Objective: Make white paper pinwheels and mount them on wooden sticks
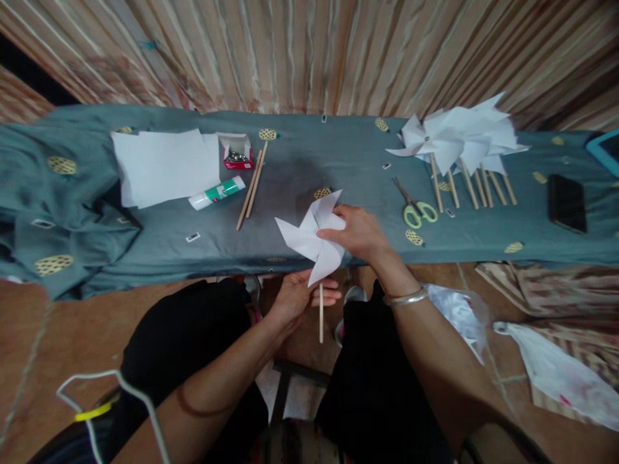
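Observation:
A white paper pinwheel (309, 229) on a thin wooden stick is held up at the table's front edge. My right hand (360, 233) pinches it near the centre, thumb on the front and fingers around the right-hand blade. Below the blades, my left hand (294, 296) supports the stick from behind, with its fingers passing across at the back; a blade covers part of the thumb. The stick's lower end points down toward my lap.
At left lie white paper sheets (167, 167), a red box of metal pins (238, 153), a glue stick (217, 193) and loose wooden sticks (252, 187). At right are scissors (416, 209), several piled pinwheels (464, 138) and a phone (567, 203). Plastic bags (561, 370) lie on the floor.

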A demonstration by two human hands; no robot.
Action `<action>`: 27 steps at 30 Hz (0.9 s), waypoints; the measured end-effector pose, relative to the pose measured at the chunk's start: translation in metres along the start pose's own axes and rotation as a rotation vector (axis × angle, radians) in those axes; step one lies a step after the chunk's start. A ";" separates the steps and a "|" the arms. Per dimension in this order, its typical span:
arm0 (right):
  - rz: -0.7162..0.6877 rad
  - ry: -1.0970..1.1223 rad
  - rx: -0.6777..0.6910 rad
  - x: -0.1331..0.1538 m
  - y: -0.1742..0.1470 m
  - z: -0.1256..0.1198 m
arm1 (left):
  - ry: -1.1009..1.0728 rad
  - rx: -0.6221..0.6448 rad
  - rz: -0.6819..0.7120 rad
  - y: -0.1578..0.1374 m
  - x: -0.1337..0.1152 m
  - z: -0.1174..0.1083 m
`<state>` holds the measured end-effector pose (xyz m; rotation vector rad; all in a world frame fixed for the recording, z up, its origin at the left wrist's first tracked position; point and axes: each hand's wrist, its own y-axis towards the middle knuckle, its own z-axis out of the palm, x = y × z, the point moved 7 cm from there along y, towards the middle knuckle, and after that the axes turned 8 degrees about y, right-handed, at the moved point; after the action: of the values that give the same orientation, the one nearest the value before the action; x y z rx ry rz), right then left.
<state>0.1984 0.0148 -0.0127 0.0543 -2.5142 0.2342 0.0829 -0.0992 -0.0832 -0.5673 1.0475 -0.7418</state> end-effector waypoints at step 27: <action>0.004 -0.091 0.178 0.002 0.015 0.002 | 0.071 0.045 0.054 0.001 -0.003 0.001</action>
<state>0.1941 0.0292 -0.0158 0.1335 -2.5772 0.4666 0.0831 -0.0964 -0.0820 -0.4748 1.1053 -0.7406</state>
